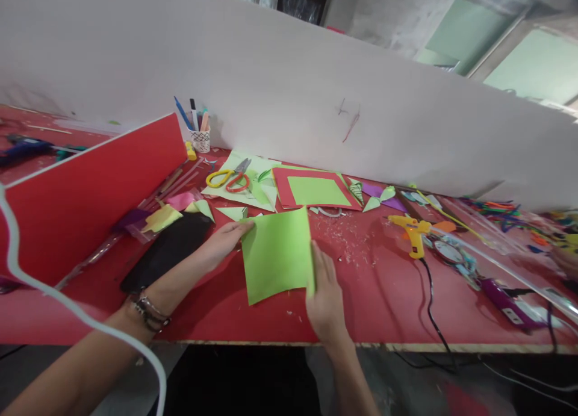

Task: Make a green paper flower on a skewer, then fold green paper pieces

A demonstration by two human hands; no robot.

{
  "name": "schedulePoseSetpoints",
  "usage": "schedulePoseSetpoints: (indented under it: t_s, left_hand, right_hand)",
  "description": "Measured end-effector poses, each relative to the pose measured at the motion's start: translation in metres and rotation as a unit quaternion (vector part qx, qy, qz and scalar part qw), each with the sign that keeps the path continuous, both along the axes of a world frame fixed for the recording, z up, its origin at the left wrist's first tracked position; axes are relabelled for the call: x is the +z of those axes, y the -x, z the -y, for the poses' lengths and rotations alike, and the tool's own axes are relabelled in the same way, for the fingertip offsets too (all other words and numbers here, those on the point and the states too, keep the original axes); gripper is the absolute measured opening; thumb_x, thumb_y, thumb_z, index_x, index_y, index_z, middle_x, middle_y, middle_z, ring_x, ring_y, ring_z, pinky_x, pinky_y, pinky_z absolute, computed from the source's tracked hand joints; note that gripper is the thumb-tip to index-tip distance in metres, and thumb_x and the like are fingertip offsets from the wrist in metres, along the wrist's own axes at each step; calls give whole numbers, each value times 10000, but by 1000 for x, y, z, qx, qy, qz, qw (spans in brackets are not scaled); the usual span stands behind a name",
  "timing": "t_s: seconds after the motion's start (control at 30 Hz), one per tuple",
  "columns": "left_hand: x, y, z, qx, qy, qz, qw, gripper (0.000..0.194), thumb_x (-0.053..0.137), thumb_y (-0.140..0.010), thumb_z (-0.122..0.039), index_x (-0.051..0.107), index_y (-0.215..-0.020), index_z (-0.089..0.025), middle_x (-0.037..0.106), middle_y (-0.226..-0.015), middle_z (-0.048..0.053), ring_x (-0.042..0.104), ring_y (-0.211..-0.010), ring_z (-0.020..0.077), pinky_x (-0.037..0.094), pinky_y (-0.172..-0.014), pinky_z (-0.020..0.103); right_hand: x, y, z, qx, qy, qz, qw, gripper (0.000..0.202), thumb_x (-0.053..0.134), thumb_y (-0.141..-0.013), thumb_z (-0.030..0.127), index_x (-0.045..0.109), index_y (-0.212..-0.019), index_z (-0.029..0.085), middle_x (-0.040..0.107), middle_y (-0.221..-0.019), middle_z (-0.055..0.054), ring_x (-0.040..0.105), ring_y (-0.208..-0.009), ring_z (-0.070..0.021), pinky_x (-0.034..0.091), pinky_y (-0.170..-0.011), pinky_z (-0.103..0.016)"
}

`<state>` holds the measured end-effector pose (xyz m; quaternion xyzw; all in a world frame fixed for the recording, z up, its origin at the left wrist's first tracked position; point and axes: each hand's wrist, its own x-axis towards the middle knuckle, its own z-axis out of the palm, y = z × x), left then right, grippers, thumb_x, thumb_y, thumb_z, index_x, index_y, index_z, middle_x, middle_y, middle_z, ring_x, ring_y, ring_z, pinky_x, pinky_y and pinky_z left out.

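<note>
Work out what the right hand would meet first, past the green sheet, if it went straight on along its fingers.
The right hand would probably meet the red card lying beyond the green sheet, though depth is hard to judge.

With our left hand [226, 241] we are pinching the upper left corner of a green sheet [276, 256], while our right hand [326, 292] lies along its right edge, above the red table [365, 301]. Behind the sheet we can see a red card [282, 190] with a smaller green piece [318, 191] upon it, and, to the left of this card, the scissors [239, 171], which rest open on pale paper [232, 162]. On our right side lies a yellow glue gun [413, 227] with black cable [432, 307], near a purple power strip [508, 303].
</note>
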<state>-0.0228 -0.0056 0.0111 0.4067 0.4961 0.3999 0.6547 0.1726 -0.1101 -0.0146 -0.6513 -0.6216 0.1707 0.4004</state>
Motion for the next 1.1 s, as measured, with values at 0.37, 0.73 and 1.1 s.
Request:
schedulePoseSetpoints:
  t_s: [0.37,0.73,1.1]
  left_hand:
    - [8,-4,10,24,-30,36,999,291,672,-625,-393,657,-791,-154,695,-737,38,631,-659,178,473,-636,259]
    - [4,-13,22,-13,-4,36,999,295,638,-651,-439,613,-687,-148,638,-572,-3,565,-490,123,426,-469,210]
    - [-2,-19,31,-58,-16,-40,997,352,585,-682,-486,611,-686,-135,641,-635,-4,550,-526,98,410,-491,182]
  right_hand:
    - [5,33,8,201,22,112,973,656,483,-778,220,184,-1340,376,-59,-1447,64,72,-1320,-293,254,-1029,-482]
    - [-1,33,4,173,86,-398,897,649,543,-754,373,235,-1307,236,508,-1187,-112,532,-1046,-222,455,-863,-381]
    - [0,41,-2,17,141,-495,857,383,586,-728,340,537,-1081,197,648,-990,-45,610,-852,-189,479,-758,-310]
